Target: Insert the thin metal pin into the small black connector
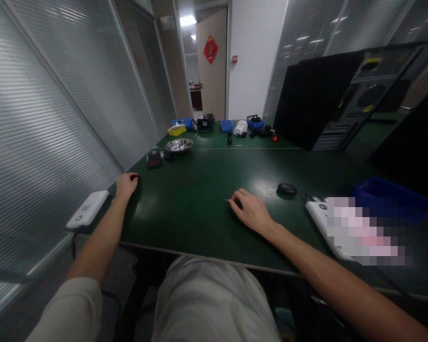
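Note:
My right hand (248,209) rests low over the green table (185,190), its thumb and fingers closed on a thin, small item (227,200) whose tip shows at the left of the fingertips; what it is cannot be made out. At the table's left edge lies my left hand (127,184), fingers curled, and anything inside it is hidden. A black mouse (287,189) is to the right of my right hand. Beyond my left hand sit a dark box-like item (154,160) and a metal bowl (179,146) with small pieces inside.
White devices lie at the left edge (88,209) and at the right (328,230), near a blue bin (392,199). A black computer case (321,99) stands back right. Blue baskets (227,126), a yellow tray (176,130) and black cables (205,122) line the far end.

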The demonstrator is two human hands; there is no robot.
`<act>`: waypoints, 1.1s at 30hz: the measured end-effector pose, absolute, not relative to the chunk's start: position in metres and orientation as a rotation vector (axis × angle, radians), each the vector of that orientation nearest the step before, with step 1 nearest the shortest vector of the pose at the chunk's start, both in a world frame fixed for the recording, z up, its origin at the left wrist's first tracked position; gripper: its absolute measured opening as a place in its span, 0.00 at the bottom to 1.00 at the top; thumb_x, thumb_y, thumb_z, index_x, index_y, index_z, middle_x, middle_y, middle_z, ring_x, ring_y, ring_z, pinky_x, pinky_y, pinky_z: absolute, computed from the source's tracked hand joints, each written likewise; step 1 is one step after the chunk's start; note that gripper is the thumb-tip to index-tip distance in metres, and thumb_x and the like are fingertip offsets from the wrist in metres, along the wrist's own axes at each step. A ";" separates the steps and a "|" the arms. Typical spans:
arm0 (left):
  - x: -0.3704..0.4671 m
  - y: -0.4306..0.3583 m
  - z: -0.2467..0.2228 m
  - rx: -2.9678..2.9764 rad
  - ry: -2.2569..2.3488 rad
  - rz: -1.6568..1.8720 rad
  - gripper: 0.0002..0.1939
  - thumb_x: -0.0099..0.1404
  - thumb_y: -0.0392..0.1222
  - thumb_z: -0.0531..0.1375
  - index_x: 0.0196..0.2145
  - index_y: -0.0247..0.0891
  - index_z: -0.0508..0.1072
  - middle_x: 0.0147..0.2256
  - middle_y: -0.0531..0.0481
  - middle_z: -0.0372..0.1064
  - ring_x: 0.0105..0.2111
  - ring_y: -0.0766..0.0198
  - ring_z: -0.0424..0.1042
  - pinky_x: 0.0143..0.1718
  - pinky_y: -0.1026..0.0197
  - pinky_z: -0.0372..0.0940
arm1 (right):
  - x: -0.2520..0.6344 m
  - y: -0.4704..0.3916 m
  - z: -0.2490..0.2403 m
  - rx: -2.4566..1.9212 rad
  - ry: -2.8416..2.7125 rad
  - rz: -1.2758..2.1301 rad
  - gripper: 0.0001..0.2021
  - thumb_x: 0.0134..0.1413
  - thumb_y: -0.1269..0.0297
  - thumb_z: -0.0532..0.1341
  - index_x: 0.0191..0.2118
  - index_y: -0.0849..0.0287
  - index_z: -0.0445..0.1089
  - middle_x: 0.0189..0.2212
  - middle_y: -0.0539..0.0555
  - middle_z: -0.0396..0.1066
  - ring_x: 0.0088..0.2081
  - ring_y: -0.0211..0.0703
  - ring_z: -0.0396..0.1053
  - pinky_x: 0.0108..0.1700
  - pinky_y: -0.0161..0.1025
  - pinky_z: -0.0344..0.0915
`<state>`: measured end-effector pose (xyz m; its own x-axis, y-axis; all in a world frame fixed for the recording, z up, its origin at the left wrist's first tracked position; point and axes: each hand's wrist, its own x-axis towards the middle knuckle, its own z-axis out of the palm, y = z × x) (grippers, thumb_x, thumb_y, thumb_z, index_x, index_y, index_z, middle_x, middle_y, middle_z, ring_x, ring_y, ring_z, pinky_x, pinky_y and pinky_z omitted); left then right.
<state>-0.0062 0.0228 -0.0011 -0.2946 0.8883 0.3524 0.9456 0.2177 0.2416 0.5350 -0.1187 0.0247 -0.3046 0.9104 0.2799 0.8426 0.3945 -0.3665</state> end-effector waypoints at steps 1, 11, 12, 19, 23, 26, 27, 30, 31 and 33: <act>-0.007 0.022 -0.002 -1.757 -2.350 -0.635 0.20 0.68 0.41 0.55 0.51 0.33 0.80 0.48 0.39 0.78 0.49 0.48 0.75 0.56 0.52 0.66 | 0.535 -0.119 0.025 -1.502 -2.216 0.209 0.12 0.71 0.55 0.54 0.39 0.54 0.70 0.40 0.52 0.71 0.35 0.41 0.70 0.34 0.38 0.56; 0.001 0.020 0.003 -1.738 -2.287 -0.596 0.20 0.70 0.39 0.52 0.50 0.30 0.79 0.49 0.37 0.76 0.50 0.50 0.73 0.59 0.53 0.63 | 0.536 -0.120 0.028 -1.502 -2.205 0.234 0.11 0.70 0.56 0.55 0.39 0.55 0.71 0.40 0.53 0.71 0.35 0.41 0.70 0.35 0.38 0.57; 0.001 0.020 0.004 -1.738 -2.286 -0.576 0.20 0.70 0.38 0.52 0.50 0.30 0.80 0.49 0.37 0.76 0.50 0.49 0.73 0.59 0.52 0.63 | 0.536 -0.120 0.028 -1.501 -2.205 0.235 0.12 0.70 0.56 0.55 0.39 0.55 0.71 0.40 0.53 0.71 0.35 0.41 0.70 0.35 0.38 0.57; 0.010 0.012 0.006 -1.685 -2.255 -0.495 0.21 0.71 0.40 0.50 0.49 0.34 0.81 0.51 0.35 0.73 0.50 0.45 0.71 0.52 0.48 0.67 | 0.536 -0.118 0.026 -1.470 -2.211 0.227 0.12 0.71 0.55 0.55 0.39 0.55 0.70 0.40 0.52 0.71 0.35 0.41 0.70 0.35 0.38 0.58; 0.017 0.007 0.010 -1.697 -2.249 -0.423 0.22 0.70 0.39 0.50 0.51 0.32 0.80 0.51 0.34 0.74 0.50 0.44 0.71 0.51 0.49 0.67 | 0.537 -0.118 0.025 -1.469 -2.205 0.205 0.11 0.71 0.56 0.55 0.39 0.54 0.70 0.40 0.52 0.71 0.37 0.42 0.70 0.36 0.38 0.58; 0.021 0.005 0.013 -1.701 -2.271 -0.363 0.22 0.69 0.38 0.50 0.51 0.31 0.80 0.49 0.33 0.75 0.49 0.44 0.72 0.51 0.50 0.66 | 0.537 -0.118 0.024 -1.478 -2.198 0.209 0.11 0.70 0.56 0.55 0.39 0.54 0.70 0.40 0.52 0.71 0.37 0.42 0.70 0.36 0.38 0.57; 0.021 0.005 0.014 -1.705 -2.277 -0.356 0.22 0.69 0.37 0.49 0.51 0.31 0.80 0.48 0.33 0.75 0.49 0.44 0.72 0.52 0.50 0.66 | 0.537 -0.118 0.024 -1.478 -2.198 0.216 0.11 0.70 0.56 0.55 0.38 0.54 0.70 0.40 0.52 0.71 0.37 0.42 0.70 0.35 0.38 0.57; 0.022 0.005 0.015 -1.707 -2.270 -0.364 0.23 0.70 0.37 0.49 0.51 0.31 0.80 0.49 0.33 0.75 0.49 0.45 0.72 0.53 0.50 0.66 | 0.536 -0.118 0.025 -1.473 -2.203 0.232 0.12 0.71 0.55 0.55 0.38 0.54 0.70 0.40 0.51 0.71 0.36 0.41 0.70 0.35 0.38 0.57; 0.023 0.005 0.015 -1.697 -2.268 -0.368 0.23 0.70 0.38 0.48 0.51 0.31 0.80 0.50 0.33 0.74 0.50 0.44 0.72 0.53 0.50 0.66 | 0.536 -0.118 0.026 -1.473 -2.205 0.235 0.12 0.71 0.55 0.55 0.38 0.54 0.70 0.40 0.51 0.71 0.36 0.41 0.70 0.35 0.38 0.57; 0.023 0.005 0.017 -1.673 -2.284 -0.369 0.23 0.70 0.38 0.48 0.50 0.32 0.80 0.51 0.32 0.73 0.50 0.43 0.71 0.52 0.48 0.66 | 0.536 -0.118 0.026 -1.476 -2.211 0.244 0.12 0.71 0.55 0.55 0.38 0.54 0.70 0.40 0.51 0.71 0.36 0.41 0.70 0.35 0.39 0.57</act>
<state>0.0232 0.0049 0.0167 -0.2867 0.8818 0.3744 0.9549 0.2948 0.0370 0.5355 -0.1182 0.0260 -0.3124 0.9075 0.2808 0.8243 0.4059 -0.3946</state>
